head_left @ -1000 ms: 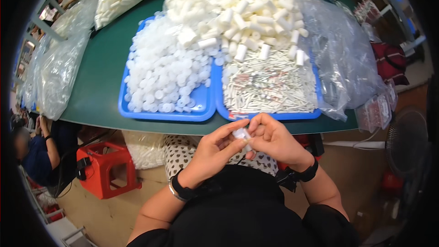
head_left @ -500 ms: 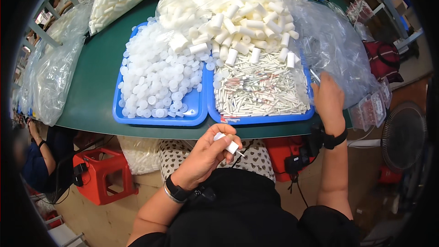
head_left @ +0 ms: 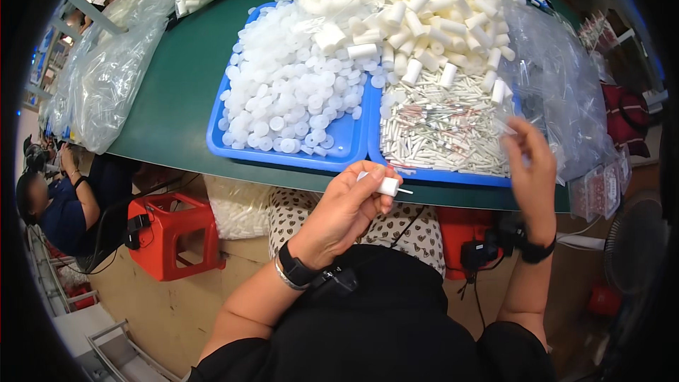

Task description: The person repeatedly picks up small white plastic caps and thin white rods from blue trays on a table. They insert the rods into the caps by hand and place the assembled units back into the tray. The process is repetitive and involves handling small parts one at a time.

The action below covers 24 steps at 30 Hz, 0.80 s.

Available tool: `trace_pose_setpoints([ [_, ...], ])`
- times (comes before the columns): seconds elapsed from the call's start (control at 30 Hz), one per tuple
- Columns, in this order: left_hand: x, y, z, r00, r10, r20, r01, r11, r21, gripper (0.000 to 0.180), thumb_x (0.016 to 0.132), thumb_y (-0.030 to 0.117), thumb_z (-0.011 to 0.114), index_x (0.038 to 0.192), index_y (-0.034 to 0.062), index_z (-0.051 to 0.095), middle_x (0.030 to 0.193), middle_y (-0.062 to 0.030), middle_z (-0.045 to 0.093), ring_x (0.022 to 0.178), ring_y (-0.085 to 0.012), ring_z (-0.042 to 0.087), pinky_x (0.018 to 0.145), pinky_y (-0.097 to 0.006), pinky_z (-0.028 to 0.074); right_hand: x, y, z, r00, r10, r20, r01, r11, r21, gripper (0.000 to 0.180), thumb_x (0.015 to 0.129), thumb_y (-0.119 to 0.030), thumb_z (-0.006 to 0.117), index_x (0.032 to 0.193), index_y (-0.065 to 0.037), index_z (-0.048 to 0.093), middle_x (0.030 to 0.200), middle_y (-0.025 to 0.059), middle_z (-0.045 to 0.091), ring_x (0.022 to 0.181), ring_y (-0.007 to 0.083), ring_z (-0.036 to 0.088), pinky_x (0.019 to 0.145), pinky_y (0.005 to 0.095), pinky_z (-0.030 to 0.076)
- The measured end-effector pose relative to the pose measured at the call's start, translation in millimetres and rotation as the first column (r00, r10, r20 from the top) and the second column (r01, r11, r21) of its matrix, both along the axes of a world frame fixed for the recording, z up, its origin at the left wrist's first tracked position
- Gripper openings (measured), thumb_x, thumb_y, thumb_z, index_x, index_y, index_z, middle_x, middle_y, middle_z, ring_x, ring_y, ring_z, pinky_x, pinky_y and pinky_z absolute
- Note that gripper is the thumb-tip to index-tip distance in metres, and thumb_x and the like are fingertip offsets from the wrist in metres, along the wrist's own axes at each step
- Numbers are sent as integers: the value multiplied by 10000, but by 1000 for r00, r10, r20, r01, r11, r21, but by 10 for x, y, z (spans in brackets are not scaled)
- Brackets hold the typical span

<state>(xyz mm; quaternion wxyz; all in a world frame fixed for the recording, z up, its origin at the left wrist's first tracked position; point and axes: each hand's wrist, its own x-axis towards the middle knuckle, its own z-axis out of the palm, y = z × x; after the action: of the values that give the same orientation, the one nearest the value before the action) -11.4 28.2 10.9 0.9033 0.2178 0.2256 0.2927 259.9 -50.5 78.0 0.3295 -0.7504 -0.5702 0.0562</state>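
I count two bare hands nearest me and one short, white matte cylinder [head_left: 387,186], with one thin white rod [head_left: 405,191] sticking out of its end. The left hand [head_left: 341,205] pinches the cylinder between thumb and fingers, just in front of the table edge. The right hand [head_left: 532,164] is raised by the right tray's far-right edge, its fingers curled and blurred; I cannot tell whether they grip anything. Beyond the left hand, two blue rectangular plastic trays stand side by side: the left tray [head_left: 344,143] holds translucent round plastic discs [head_left: 283,99], the right tray [head_left: 453,179] slim white rods [head_left: 438,133], both too many to count. Farther back, a clear bag spills a heap of cream-white cylinders [head_left: 453,25], also beyond counting.

A second ago both hands met at the cylinder; now only the left has it. Half a second ago the cylinder slanted more steeply downward; I now see it lying flatter. Its long axis runs nearly left to right, the rod end pointing right and slightly toward me.
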Motion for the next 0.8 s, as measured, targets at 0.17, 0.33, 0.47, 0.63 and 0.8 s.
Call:
trace_pose_setpoints([
  [0.17, 92, -51, 5, 998, 47, 34, -46, 998, -33, 182, 1022, 225, 550, 976, 48, 548, 1073, -84, 600, 801, -100, 564, 739, -259, 460, -636, -72, -132, 814, 483, -323, -499, 866, 36, 267, 847, 12, 690, 1110, 4, 644, 1010, 130, 662, 860, 203, 660, 759, 307, 532],
  [0.33, 115, -125, -10, 992, 119, 42, -118, 993, -22, 237, 1021, 235, 559, 1121, 31, 491, 1049, -75, 612, 819, -99, 568, 770, -253, 499, -848, -94, -381, 827, 437, -355, -463, 886, 13, 354, 857, -29, 713, 1175, 28, 568, 999, 140, 676, 792, 234, 704, 683, 334, 556],
  [0.47, 104, -149, -53, 977, 210, -28, -208, 977, 48, 213, 1025, 239, 547, 1105, 41, 529, 1045, -69, 609, 817, -102, 573, 793, -253, 495, -881, -87, -468, 869, 423, -256, -426, 903, 47, 357, 849, -37, 725, 1164, 32, 572, 955, 152, 669, 740, 246, 686, 649, 335, 549],
  [0.63, 98, -176, -61, 973, 213, -93, -197, 969, 151, 212, 1029, 228, 541, 1132, 44, 519, 1051, -62, 607, 830, -97, 561, 787, -243, 486, -868, -54, -423, 892, 416, -174, -407, 909, 86, 306, 857, -30, 720, 1129, 28, 592, 901, 153, 655, 682, 243, 654, 618, 328, 528],
  [0.8, 137, -234, -89, 967, 224, -125, -174, 931, 321, 188, 1034, 187, 526, 1152, 43, 506, 1085, -56, 579, 855, -88, 538, 800, -236, 472, -973, -51, -442, 877, 413, -245, -401, 911, 96, 290, 854, -27, 718, 1113, 32, 602, 893, 150, 653, 687, 245, 655, 613, 335, 522],
])
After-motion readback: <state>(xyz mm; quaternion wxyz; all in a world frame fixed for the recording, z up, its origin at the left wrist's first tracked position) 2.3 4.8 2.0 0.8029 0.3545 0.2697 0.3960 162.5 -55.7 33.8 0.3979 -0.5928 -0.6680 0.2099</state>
